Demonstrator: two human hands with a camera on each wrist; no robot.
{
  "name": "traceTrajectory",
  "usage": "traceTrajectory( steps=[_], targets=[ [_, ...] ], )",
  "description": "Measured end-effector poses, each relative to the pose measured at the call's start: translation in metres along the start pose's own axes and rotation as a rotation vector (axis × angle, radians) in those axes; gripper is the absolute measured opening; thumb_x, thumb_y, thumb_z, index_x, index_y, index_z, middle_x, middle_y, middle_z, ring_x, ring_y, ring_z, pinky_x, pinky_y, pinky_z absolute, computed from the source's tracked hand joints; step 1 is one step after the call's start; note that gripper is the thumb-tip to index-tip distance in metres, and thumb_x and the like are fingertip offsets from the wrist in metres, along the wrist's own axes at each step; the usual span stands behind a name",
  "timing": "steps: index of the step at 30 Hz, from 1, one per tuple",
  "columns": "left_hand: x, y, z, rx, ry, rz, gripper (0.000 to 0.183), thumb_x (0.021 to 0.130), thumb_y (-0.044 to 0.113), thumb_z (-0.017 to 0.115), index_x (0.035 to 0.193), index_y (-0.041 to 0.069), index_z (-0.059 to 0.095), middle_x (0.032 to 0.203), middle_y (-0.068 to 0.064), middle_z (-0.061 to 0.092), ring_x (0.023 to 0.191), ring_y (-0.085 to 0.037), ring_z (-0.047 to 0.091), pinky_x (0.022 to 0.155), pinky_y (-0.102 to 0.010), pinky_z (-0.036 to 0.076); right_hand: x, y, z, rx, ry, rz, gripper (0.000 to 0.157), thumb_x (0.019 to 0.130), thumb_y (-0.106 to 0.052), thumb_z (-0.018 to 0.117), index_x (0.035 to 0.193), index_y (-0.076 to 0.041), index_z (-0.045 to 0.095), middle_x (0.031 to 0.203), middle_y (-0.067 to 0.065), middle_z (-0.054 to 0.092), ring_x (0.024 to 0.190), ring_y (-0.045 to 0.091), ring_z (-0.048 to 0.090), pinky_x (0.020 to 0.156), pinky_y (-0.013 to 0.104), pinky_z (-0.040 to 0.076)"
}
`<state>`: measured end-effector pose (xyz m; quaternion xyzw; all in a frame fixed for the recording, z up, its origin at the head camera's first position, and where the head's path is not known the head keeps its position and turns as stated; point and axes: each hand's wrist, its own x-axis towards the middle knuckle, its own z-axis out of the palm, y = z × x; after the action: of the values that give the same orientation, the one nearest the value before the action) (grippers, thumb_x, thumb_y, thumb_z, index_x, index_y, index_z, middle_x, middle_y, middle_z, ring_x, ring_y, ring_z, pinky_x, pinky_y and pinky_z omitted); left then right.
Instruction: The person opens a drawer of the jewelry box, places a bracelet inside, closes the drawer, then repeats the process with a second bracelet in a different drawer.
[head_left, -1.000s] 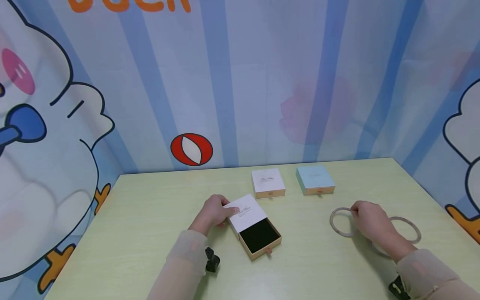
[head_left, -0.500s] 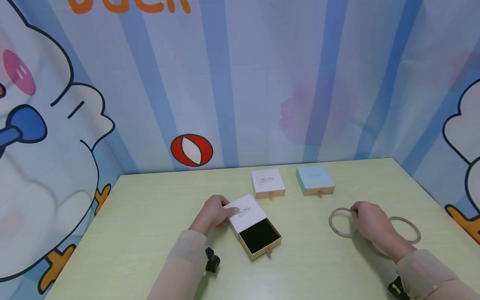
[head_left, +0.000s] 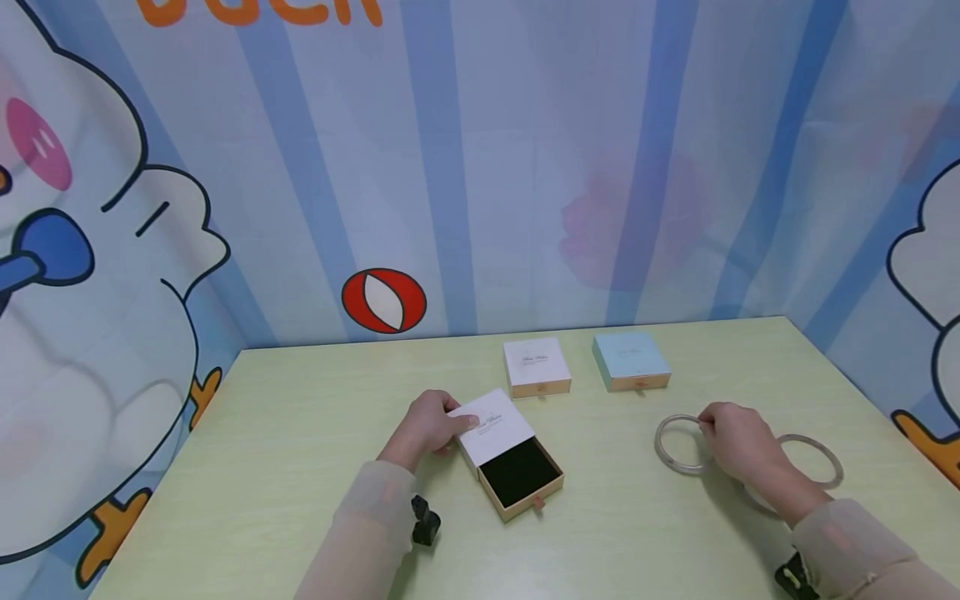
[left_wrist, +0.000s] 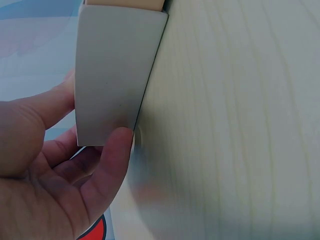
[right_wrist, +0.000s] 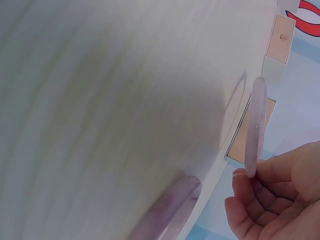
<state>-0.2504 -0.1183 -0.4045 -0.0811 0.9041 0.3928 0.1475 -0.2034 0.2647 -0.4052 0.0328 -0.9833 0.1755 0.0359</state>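
Note:
My left hand (head_left: 427, 427) grips the far left end of a white drawer-style gift box (head_left: 495, 423), thumb on its lid. The box's drawer (head_left: 521, 472), lined in black, is pulled partway out toward me. In the left wrist view, fingers hold the end of the box sleeve (left_wrist: 112, 75). My right hand (head_left: 742, 442) pinches the edge of a pale, translucent bangle (right_wrist: 256, 125), which looks raised off the table in the right wrist view. A second bangle (head_left: 828, 454) lies on the table right of that hand. Another curved edge shows beneath the right wrist, partly hidden.
Toward the back of the pale wooden table (head_left: 322, 417) stand a closed white box (head_left: 536, 360) and a closed light-blue box (head_left: 633, 357). A printed cloth backdrop (head_left: 510, 167) rises right behind the table's rear edge.
My right hand has shifted very slightly left with the bangle it pinches. The left hand and the half-opened box stay where they were.

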Motion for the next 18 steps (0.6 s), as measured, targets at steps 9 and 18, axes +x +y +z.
traceTrajectory(
  steps=[9,18],
  targets=[
    [-0.0009,0.0010,-0.0004,0.004,-0.002,0.006,0.035,0.083,0.028,0.072,0.106,0.005,0.060,0.093,-0.009,0.055,0.066,-0.018,0.051,0.054,-0.023,0.045,0.0002,-0.0033,0.0001,0.008,-0.002,0.000,0.017,0.089,-0.002,0.056,0.096,0.010,0.066,0.091,0.024,0.067,0.082,0.035,0.063,0.071,0.047,0.050],
    [-0.0005,0.0008,-0.0004,0.005,-0.001,0.007,0.035,0.084,0.028,0.072,0.106,0.004,0.060,0.093,-0.009,0.055,0.066,-0.018,0.052,0.054,-0.024,0.045,-0.0005,-0.0077,0.0011,0.034,0.005,-0.025,0.017,0.089,-0.002,0.056,0.095,0.010,0.066,0.090,0.024,0.067,0.083,0.036,0.063,0.071,0.047,0.051]
  ],
)
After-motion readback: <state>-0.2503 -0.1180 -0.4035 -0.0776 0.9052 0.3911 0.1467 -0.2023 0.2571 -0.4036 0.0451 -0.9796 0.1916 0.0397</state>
